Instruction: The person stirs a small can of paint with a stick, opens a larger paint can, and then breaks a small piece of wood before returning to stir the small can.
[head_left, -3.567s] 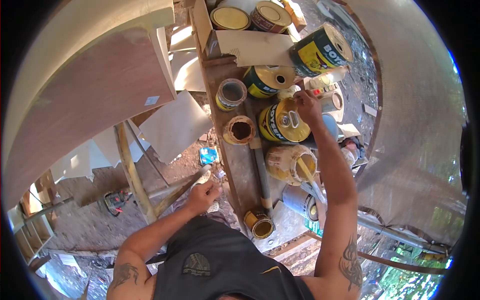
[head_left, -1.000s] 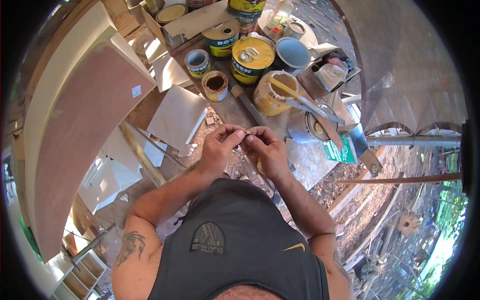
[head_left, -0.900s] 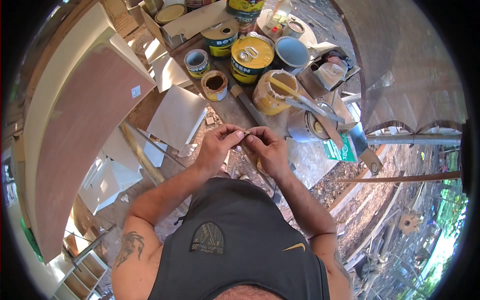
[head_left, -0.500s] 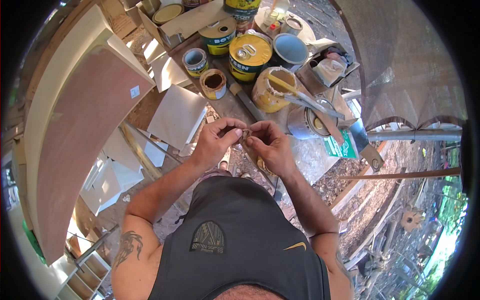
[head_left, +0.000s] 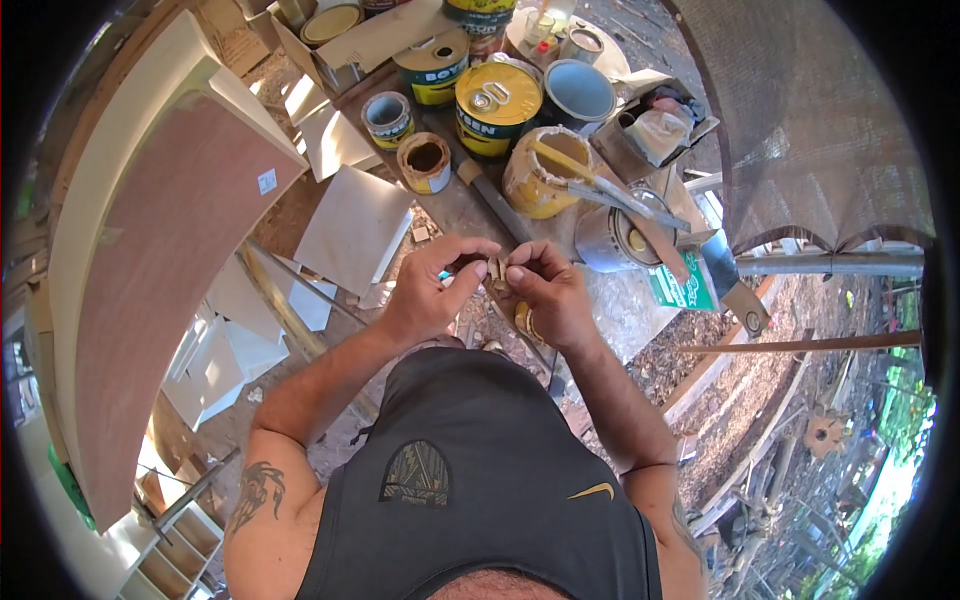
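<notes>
In front of my chest, my left hand (head_left: 432, 288) and my right hand (head_left: 550, 292) pinch a small tan, folded-looking piece (head_left: 498, 273) between thumbs and fingers. Its material is too small to make out. Beyond the fingertips, a dark flat bar (head_left: 495, 205) lies on the work table (head_left: 625, 318). A stained yellow tub (head_left: 520, 192) stands past my right hand, with a yellow-handled tool and other long tools across its top. Beside it is a grey lidded can (head_left: 597, 243). Farther off are a small brown-stained can (head_left: 424, 180) and a yellow-lidded paint can (head_left: 499, 95).
To the left stands a large curved panel (head_left: 180, 200), with white boards (head_left: 355, 225) below it. A blue-grey tub (head_left: 578, 90) and a box of rags (head_left: 640, 150) sit at the table's far side. A green packet (head_left: 690, 285) lies right. Mesh netting (head_left: 810, 120) hangs there.
The fingertips have shifted slightly apart, and more of the small tan piece shows between them. Both hands stay in nearly the same place. The view has moved a little.
</notes>
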